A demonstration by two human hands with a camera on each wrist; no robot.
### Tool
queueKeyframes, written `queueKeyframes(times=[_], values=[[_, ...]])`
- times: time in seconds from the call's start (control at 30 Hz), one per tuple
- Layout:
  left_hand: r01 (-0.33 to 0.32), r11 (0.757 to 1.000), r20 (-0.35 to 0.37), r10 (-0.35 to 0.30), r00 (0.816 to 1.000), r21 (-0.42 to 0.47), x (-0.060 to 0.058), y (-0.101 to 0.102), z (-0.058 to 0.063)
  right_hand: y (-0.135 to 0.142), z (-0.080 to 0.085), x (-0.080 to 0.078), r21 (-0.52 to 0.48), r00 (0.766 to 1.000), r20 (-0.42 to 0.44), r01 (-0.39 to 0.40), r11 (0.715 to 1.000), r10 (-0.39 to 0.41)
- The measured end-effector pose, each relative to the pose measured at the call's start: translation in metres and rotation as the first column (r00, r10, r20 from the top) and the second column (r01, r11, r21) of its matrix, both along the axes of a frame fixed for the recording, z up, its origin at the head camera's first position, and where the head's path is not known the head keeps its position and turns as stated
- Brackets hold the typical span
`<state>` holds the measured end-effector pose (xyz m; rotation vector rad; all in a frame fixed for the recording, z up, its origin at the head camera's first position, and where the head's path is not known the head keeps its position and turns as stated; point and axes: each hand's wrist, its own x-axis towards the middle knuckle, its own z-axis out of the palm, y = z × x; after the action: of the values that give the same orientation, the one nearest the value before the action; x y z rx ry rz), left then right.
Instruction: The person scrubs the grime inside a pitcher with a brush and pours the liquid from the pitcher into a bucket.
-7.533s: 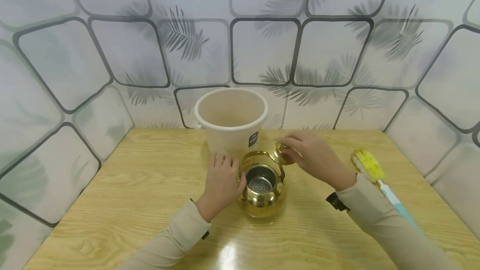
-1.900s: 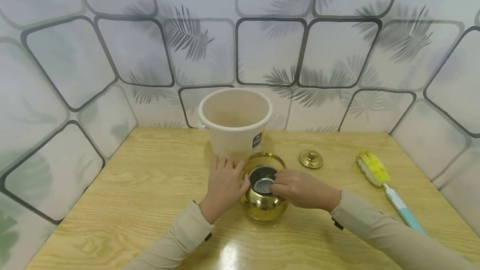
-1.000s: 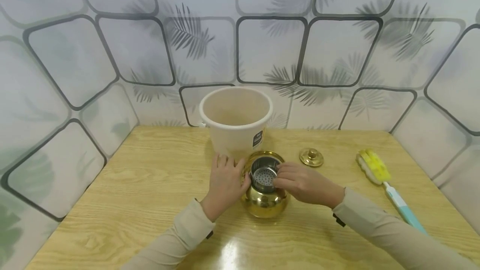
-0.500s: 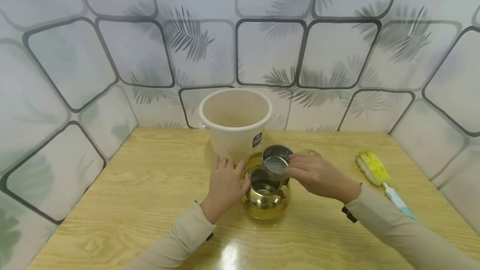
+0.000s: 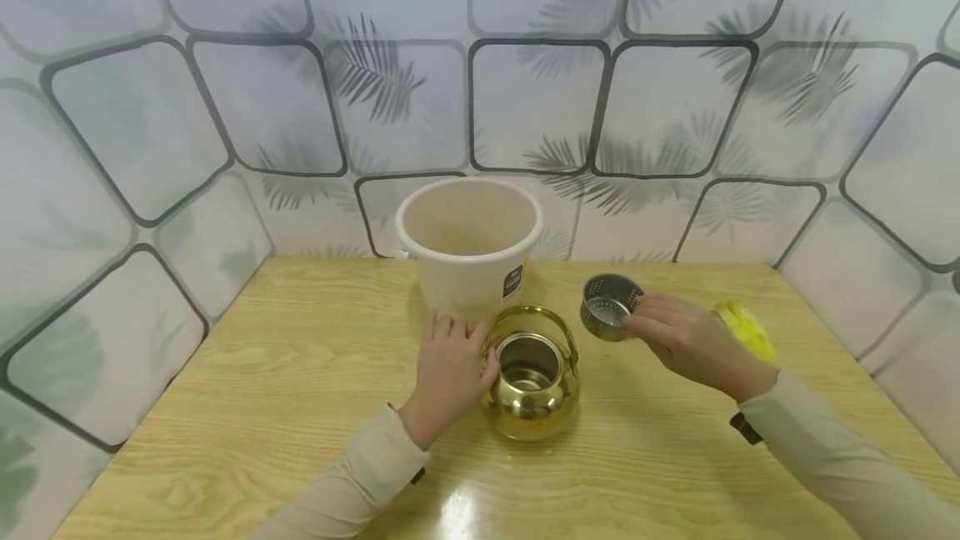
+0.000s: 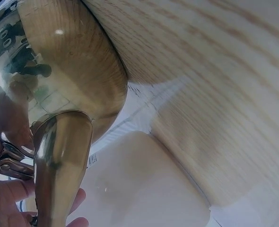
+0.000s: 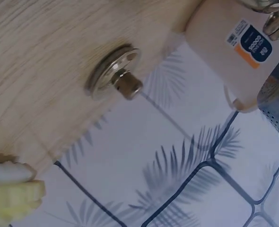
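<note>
A shiny gold teapot (image 5: 531, 407) stands uncovered on the wooden table, its steel-lined mouth facing up and its hoop handle raised. My left hand (image 5: 447, 373) grips it at the left; in the left wrist view, fingers (image 6: 78, 201) curl behind the spout (image 6: 64, 161). To the right of the teapot, my right hand (image 5: 693, 344) pinches the rim of a perforated steel strainer basket (image 5: 606, 315), held up over the table. The gold lid (image 7: 113, 73) lies on the table in the right wrist view; in the head view the strainer and right hand hide it.
Behind the teapot is a cream bucket (image 5: 468, 277) with a label, close to the patterned wall (image 5: 532, 107). A brush with a yellow sponge head (image 5: 746, 330) lies at the right, its handle hidden behind my right arm.
My right hand set the lid down on the table, took hold of the strainer, lifted it out of the teapot and carried it right. My left hand has stayed at the teapot.
</note>
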<state>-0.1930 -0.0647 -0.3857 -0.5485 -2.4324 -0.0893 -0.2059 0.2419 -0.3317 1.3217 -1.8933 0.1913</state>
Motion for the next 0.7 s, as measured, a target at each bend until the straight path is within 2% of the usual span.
queueKeyframes(times=[0.3,0.47,0.7], values=[[0.006,1.000,-0.009,-0.006,1.000,-0.008,0.002,-0.002,-0.001,0.035,-0.020,0.000,0.024,0.993,0.047,0.108,0.994,-0.109],[0.015,1.000,-0.022,-0.015,1.000,-0.003,0.002,-0.004,-0.002,0.047,-0.030,-0.002,0.036,0.989,0.058,0.136,0.990,-0.138],[0.025,1.000,-0.043,-0.025,0.999,0.014,0.003,-0.005,-0.004,0.063,-0.044,-0.006,0.075,0.971,0.094,0.214,0.974,-0.221]])
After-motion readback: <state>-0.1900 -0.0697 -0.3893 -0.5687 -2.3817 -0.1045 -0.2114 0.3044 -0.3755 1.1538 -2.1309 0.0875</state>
